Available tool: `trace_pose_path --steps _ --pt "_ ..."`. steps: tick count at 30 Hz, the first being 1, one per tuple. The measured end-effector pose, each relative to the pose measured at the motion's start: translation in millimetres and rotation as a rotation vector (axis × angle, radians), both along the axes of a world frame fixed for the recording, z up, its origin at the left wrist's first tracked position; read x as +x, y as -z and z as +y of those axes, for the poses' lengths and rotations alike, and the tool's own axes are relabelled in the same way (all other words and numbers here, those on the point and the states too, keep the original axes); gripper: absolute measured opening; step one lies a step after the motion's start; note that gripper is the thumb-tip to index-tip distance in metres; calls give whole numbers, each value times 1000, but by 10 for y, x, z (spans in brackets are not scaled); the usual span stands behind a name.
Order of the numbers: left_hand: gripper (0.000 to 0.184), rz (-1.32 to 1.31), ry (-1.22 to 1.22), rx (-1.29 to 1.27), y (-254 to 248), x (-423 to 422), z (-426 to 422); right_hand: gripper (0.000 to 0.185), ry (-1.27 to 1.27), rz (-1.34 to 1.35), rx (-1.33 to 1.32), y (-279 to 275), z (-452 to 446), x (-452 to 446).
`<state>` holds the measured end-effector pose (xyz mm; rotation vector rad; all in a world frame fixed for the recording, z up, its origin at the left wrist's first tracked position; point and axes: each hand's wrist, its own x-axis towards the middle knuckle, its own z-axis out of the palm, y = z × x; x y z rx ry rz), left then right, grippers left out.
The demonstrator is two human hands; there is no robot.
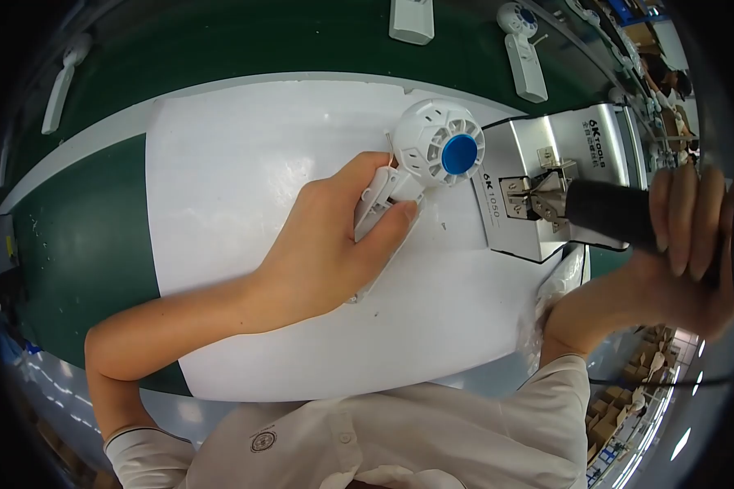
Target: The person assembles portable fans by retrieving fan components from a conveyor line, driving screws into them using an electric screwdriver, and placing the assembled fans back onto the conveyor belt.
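My left hand is closed around the handle of a white handheld fan, which rests on or just over the white sheet. The fan's round vented head has a blue centre and points away from me, and its handle is partly hidden by my fingers. At the right, my right hand grips a black electric screwdriver, blurred at the hand end. Its tip end is at the metal pickup part of a silver screw feeder; whether a screw is on the tip cannot be seen.
A white sheet covers much of the green bench. Beyond it lie another white fan, a white part and a slim white piece. A clear plastic bag sits below the feeder.
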<state>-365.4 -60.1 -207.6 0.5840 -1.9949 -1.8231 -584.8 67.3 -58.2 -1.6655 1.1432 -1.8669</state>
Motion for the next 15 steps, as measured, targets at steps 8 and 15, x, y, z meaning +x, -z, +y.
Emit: trace_pose_path --steps 8,15 --pt "26 60 -27 -52 31 -68 54 31 -278 -40 -49 259 -106 169" --pt "25 63 4 -46 11 -131 65 33 -431 -11 -110 379 -174 262"
